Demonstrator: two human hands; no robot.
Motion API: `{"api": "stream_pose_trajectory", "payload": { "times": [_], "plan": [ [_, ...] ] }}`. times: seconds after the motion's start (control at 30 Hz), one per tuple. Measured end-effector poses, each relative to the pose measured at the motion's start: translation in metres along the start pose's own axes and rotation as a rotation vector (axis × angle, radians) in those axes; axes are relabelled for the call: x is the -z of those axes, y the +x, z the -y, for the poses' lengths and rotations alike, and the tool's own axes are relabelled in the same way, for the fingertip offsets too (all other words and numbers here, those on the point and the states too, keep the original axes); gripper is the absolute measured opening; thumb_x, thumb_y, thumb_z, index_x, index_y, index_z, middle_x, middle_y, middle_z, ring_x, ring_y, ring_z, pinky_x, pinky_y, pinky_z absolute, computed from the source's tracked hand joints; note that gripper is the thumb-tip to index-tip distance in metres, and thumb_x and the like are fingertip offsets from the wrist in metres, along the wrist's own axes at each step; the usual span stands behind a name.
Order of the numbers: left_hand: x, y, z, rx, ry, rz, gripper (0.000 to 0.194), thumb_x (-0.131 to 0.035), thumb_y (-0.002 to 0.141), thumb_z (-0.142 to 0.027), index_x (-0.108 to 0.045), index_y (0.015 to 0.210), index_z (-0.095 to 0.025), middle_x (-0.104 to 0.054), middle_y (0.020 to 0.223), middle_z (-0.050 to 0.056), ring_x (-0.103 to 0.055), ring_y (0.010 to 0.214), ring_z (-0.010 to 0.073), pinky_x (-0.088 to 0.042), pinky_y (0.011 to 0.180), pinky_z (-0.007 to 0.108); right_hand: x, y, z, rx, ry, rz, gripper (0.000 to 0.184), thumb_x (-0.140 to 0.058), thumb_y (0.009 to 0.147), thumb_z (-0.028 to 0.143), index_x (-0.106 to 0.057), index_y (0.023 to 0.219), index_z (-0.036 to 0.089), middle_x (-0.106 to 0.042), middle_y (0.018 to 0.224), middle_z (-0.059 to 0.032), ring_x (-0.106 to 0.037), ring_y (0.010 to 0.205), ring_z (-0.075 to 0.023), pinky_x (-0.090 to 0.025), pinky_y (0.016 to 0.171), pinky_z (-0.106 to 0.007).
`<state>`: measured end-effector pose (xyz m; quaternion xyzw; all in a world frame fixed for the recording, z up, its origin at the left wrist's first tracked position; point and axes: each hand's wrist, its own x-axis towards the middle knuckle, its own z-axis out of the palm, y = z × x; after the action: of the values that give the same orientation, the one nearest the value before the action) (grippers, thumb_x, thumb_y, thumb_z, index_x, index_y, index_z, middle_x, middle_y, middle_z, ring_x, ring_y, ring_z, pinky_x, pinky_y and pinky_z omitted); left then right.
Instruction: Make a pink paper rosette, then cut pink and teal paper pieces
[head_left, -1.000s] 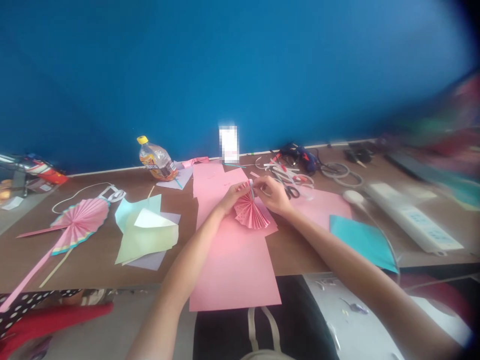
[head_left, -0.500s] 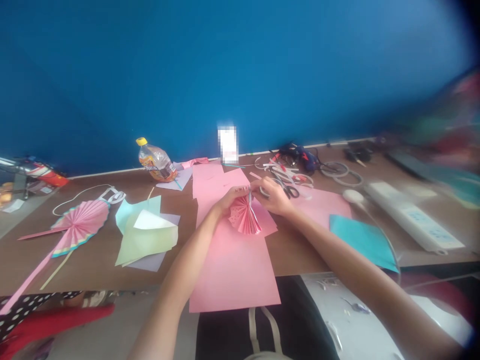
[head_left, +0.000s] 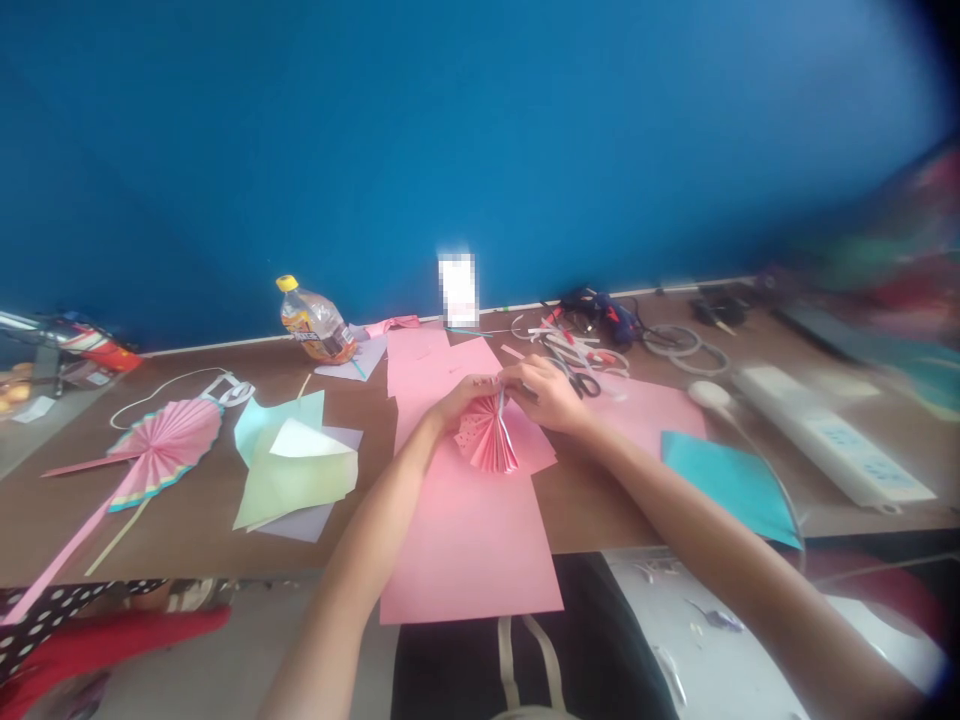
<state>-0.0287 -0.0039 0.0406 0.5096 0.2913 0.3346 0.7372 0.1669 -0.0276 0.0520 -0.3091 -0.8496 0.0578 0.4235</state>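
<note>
- Floor, grey, shows below the table; red fabric and black fabric with white dots appear at lower left.
- Table: brown top, its near edge crossing the view from left to right.
- Pink sheet: lies before the person and overhangs the near edge; more pink paper extends beyond it.
- Round fan: pink, pleated, blue and yellow at the rim, on the left side; one of its pink strips reaches past the near edge.
- Yellow-green paper: overlaps other loose sheets, between the round fan and the pink sheet.
- Teal sheet: flat on the right side, a white power strip farther right.
- Pleated pink fan: held over the pink paper, between the hands. Contact with the paper below cannot be determined.
- Orientation: gathered end away from the person, spread end toward the near edge; the long axis runs near to far, slightly left at the spread end.
- Left hand: fingers curled, gripping the gathered end.
- Right hand: fingers bent, tips pinching the same end from the right; exact finger contact is partly hidden.
- Scissors: just beyond the right hand, near white paper strips.
- Bottle: yellow cap, leaning left, far side.
- Wall: plain blue, behind the table.
</note>
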Motion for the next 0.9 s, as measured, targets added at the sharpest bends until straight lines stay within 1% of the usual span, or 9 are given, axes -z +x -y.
{"api": "stream_pose_trajectory", "payload": {
  "times": [0.13,0.4,0.67,0.9],
  "plan": [
    [-0.0014,-0.0002,0.0003,-0.004,0.004,-0.001,0.032,-0.078,0.071,-0.039,-0.069,0.082,-0.01,-0.062,0.072,0.004,-0.055,0.064,0.0125,-0.038,0.063,0.026,-0.0001,0.0001,-0.0002,0.019,-0.026,-0.005,0.023,-0.055,0.09,0.018,-0.062,0.11,0.026,-0.07,0.097,-0.0068,-0.058,0.091,-0.0256,-0.047,0.081,-0.041],
    [-0.0023,-0.0004,0.001,-0.01,0.023,-0.009,0.033,-0.077,0.072,-0.041,-0.069,0.082,-0.01,-0.062,0.07,0.003,-0.054,0.062,0.0121,-0.035,0.063,0.026,-0.0009,0.0012,0.0019,0.081,-0.058,-0.04,0.023,-0.056,0.09,0.015,-0.061,0.11,0.025,-0.068,0.091,-0.0047,-0.056,0.086,-0.0234,-0.047,0.077,-0.038],
    [-0.0037,-0.0008,0.0,-0.016,0.005,-0.024,0.034,-0.079,0.07,-0.04,-0.069,0.083,-0.01,-0.062,0.071,0.003,-0.055,0.063,0.0125,-0.035,0.064,0.026,-0.0008,0.0014,0.0028,0.104,-0.076,-0.057,0.022,-0.057,0.09,0.015,-0.06,0.11,0.024,-0.067,0.088,-0.0038,-0.055,0.083,-0.0227,-0.047,0.075,-0.036],
    [-0.0013,0.0007,0.0027,-0.021,-0.005,-0.017,0.031,-0.077,0.072,-0.039,-0.068,0.08,-0.01,-0.061,0.071,0.003,-0.054,0.063,0.0118,-0.035,0.064,0.026,-0.003,0.0005,0.0019,0.104,-0.06,-0.054,0.022,-0.052,0.094,0.016,-0.06,0.112,0.024,-0.069,0.096,-0.0049,-0.057,0.086,-0.0224,-0.048,0.077,-0.037]
  ]
}}
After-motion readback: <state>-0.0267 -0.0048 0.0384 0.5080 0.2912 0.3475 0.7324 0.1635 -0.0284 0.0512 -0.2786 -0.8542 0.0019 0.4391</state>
